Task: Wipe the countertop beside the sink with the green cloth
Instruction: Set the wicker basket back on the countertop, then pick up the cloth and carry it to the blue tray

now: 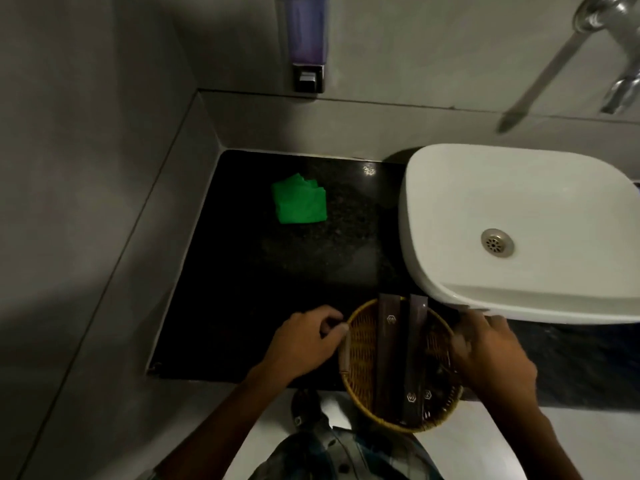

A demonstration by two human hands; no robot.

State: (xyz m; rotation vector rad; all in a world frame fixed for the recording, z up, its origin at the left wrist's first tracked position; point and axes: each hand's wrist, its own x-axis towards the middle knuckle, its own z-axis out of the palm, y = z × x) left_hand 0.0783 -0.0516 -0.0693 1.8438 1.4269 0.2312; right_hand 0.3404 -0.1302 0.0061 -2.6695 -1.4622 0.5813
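The green cloth (299,202) lies folded into a rough square on the dark speckled countertop (277,289), toward the far left corner near the grey wall. Its colour is a bright, even green; the far edge is rumpled, with a few layered folds peeking out at the top right, while the near edge is smooth and slightly rounded. Nothing touches it, and it sits well apart from both hands.

At the near edge of the countertop, both hands hold a round wicker basket (360,355) by its rim. The left hand (304,344) has its fingers curled and pinching the left side of the rim. The right hand (491,358) is clasped over the right side of the rim, though it is blurred and the exact finger placement is hard to read. Inside the basket lie two long dark brown sachets (391,355) with small pale logos.

The white sink (519,188) stands on the countertop to the right of the cloth, its front corner just beside the basket
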